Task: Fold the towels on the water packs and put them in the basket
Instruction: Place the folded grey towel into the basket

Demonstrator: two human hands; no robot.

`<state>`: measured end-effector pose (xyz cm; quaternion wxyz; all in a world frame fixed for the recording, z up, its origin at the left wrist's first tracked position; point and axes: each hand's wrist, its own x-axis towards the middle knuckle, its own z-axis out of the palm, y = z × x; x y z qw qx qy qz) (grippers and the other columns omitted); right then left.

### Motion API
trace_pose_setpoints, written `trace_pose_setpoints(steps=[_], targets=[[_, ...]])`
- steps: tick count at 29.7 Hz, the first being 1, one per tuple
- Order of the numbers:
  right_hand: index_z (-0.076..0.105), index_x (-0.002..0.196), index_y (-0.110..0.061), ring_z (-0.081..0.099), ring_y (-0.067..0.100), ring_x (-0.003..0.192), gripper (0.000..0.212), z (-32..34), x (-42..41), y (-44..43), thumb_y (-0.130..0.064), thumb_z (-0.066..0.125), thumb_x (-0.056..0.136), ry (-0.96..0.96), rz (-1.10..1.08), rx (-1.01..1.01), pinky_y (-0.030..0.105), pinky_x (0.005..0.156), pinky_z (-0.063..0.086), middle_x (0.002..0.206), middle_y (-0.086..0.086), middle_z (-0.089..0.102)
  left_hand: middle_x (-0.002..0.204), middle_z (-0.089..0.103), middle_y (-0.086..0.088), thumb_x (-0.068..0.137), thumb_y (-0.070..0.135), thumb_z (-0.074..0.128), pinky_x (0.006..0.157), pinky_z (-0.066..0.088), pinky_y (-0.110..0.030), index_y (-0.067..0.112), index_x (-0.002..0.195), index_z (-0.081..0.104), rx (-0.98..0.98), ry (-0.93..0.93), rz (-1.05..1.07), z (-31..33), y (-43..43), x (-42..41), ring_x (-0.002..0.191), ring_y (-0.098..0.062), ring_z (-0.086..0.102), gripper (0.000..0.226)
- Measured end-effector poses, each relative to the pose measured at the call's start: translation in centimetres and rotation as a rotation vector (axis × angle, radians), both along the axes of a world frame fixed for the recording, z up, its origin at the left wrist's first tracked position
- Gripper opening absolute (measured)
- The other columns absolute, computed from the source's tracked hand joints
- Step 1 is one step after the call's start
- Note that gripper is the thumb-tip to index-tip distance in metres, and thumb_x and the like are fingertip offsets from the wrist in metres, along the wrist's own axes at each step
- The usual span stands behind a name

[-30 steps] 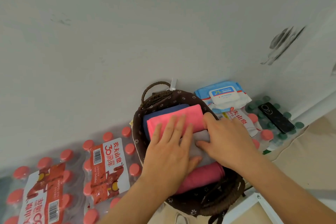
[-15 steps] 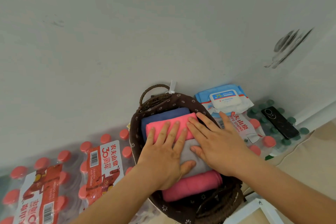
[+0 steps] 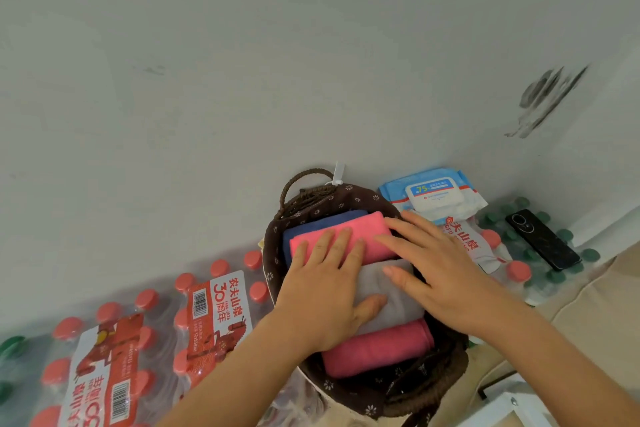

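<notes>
Under both palms, folded towels (image 3: 367, 236) are sitting packed in the basket (image 3: 273, 239). The left hand (image 3: 325, 291) and right hand (image 3: 440, 274), flat and gripping nothing, are pressing the grey towel (image 3: 398, 307) down. Packing looks like the closing step; next, both hands need lifting clear without dragging cloth.

Soft matt cloth towels (image 3: 377, 348) fill a woven wicker basket (image 3: 446, 388).

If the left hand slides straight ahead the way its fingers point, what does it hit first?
The left hand rests on the far pink towel; next in line is the navy towel, then probably the far rim of the basket; depth is unclear.
</notes>
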<state>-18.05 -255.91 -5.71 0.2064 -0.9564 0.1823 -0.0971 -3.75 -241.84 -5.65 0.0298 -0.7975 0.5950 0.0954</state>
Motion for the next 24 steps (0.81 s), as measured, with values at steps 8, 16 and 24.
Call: trace_pose_setpoints(steps=[8,16,24], targets=[[0.067,0.100,-0.024,0.058,0.018,0.097,0.028,1.2,-1.3,3.4,-0.036,0.045,0.086,-0.009,0.025,-0.210,0.042,0.076,0.051,0.108,-0.009,0.061,0.099,0.059,0.004,0.073,0.026,0.062,0.077,0.038,-0.034,0.027,0.089,0.064,-0.479,-0.122,-0.168,0.0,2.3,0.3,0.090,-0.020,0.053,0.016],[0.050,0.137,-0.028,0.036,0.007,0.135,0.046,1.8,-1.1,4.0,-0.037,0.054,0.092,0.118,-0.080,-0.036,0.023,0.110,0.027,0.148,-0.012,0.038,0.093,0.059,0.005,0.079,0.031,0.048,0.071,0.044,-0.036,0.027,0.092,0.063,-0.399,-0.135,-0.135,-0.5,4.9,0.3,0.084,-0.020,0.056,0.020],[0.056,0.131,-0.031,0.040,0.003,0.130,0.042,2.4,-1.9,4.8,-0.033,0.061,0.089,0.033,-0.115,0.033,0.021,0.110,0.027,0.140,-0.016,0.046,0.115,0.058,0.000,0.083,0.035,0.046,0.078,0.045,-0.037,0.027,0.100,0.064,-0.475,-0.075,-0.145,0.4,6.1,-0.3,0.101,-0.022,0.055,0.026]])
